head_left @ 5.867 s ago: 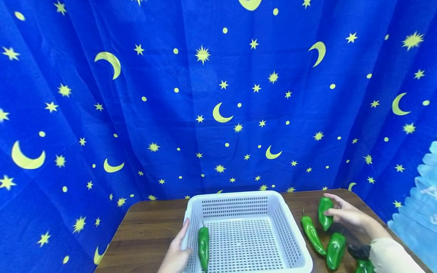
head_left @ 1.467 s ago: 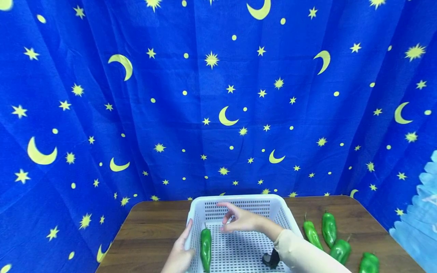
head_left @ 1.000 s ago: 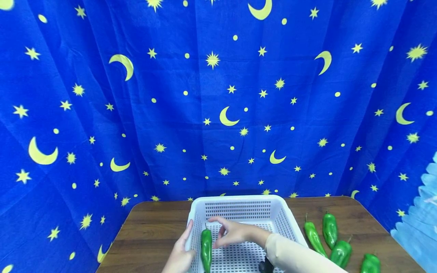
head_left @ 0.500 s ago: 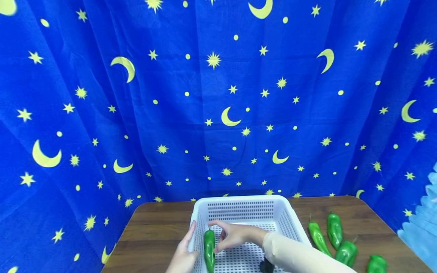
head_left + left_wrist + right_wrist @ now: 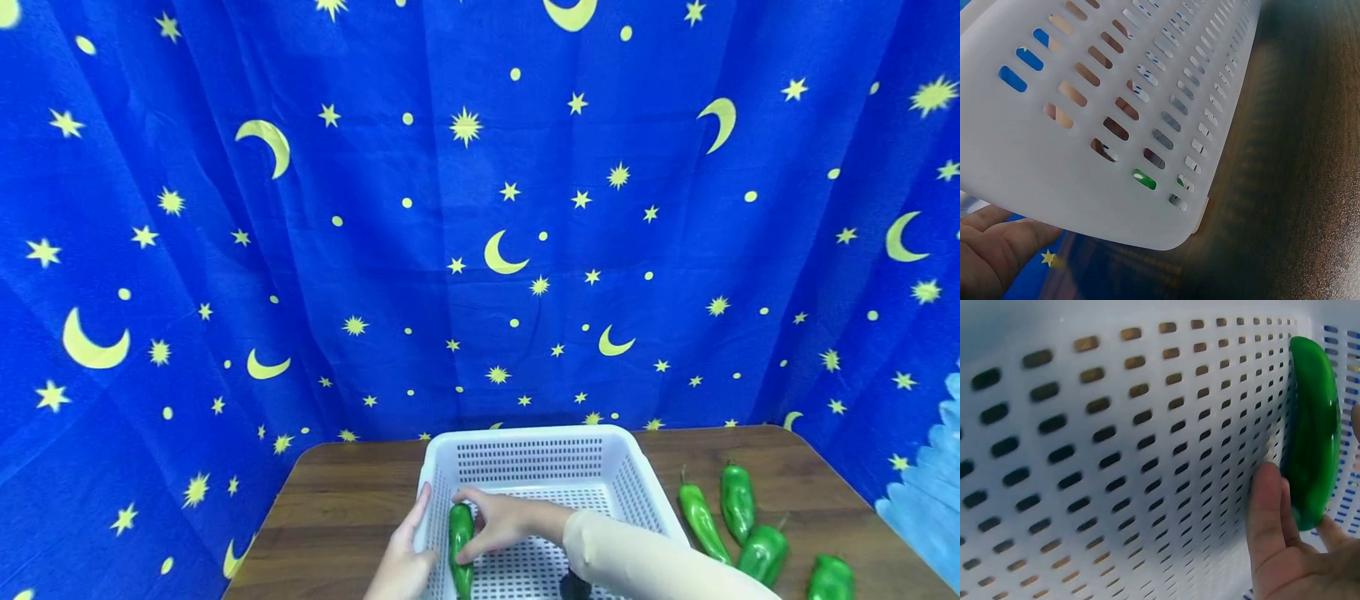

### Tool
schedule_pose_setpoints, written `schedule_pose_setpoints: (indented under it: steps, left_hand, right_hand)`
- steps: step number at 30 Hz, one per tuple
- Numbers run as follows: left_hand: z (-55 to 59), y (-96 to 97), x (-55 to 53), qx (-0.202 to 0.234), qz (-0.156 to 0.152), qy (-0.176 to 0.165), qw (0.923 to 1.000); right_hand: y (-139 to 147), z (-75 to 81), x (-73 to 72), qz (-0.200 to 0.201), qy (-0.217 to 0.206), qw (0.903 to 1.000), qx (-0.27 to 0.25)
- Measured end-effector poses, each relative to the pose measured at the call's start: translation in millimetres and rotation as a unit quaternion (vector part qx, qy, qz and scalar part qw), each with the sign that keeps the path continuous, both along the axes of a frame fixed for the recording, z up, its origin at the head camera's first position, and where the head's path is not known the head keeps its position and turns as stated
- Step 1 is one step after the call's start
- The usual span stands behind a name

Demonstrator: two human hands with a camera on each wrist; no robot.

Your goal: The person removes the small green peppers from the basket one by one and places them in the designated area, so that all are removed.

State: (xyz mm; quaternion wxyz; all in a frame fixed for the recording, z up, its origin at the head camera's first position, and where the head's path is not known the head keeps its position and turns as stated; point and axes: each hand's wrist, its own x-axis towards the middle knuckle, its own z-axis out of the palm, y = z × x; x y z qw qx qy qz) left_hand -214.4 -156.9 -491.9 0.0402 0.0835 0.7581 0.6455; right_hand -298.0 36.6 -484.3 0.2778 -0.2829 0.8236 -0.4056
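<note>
A long green pepper point(image 5: 460, 523) lies along the left wall inside a white perforated plastic basket point(image 5: 525, 434). My right hand point(image 5: 501, 523) reaches into the basket from the right, its thumb and forefinger around the pepper. In the right wrist view the fingers point(image 5: 1266, 515) lie on both sides of one end of the green pepper point(image 5: 1317, 428). My left hand point(image 5: 403, 560) holds the basket's left rim, thumb over the edge. The left wrist view shows part of that hand point(image 5: 997, 250) by the basket's corner, most of it out of frame.
Right of the basket, several more green peppers lie on the brown wooden table point(image 5: 345, 492), among them a slender one point(image 5: 701, 521) and a broad one point(image 5: 763, 554). A blue curtain point(image 5: 420, 300) with yellow moons and stars hangs behind. A black device point(image 5: 575, 585) sits at the right wrist.
Nearly six seconds ago my right hand was at a pepper right of the basket. It has since moved left into the basket and now reaches around the pepper there. My left hand stays on the rim.
</note>
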Motion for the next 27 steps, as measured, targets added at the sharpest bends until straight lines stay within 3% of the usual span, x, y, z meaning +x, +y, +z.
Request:
schedule_pose_setpoints:
  steps: [13, 23, 27]
  left_hand:
    - [2.1, 0.4, -1.3, -0.009, 0.004, -0.015, 0.9998]
    - [2.2, 0.0, -0.3, -0.008, 0.001, -0.014, 0.9999]
    - [1.9, 0.2, -0.6, -0.003, -0.004, -0.016, 0.9999]
  right_hand:
    - [-19.7, -0.4, 4.4, -0.047, 0.096, 0.9904, 0.088]
    - [-19.4, -3.5, 1.6, -0.061, 0.050, 0.9936, 0.081]
    - [-17.5, -2.3, 2.8, -0.067, 0.032, 0.9957, 0.056]
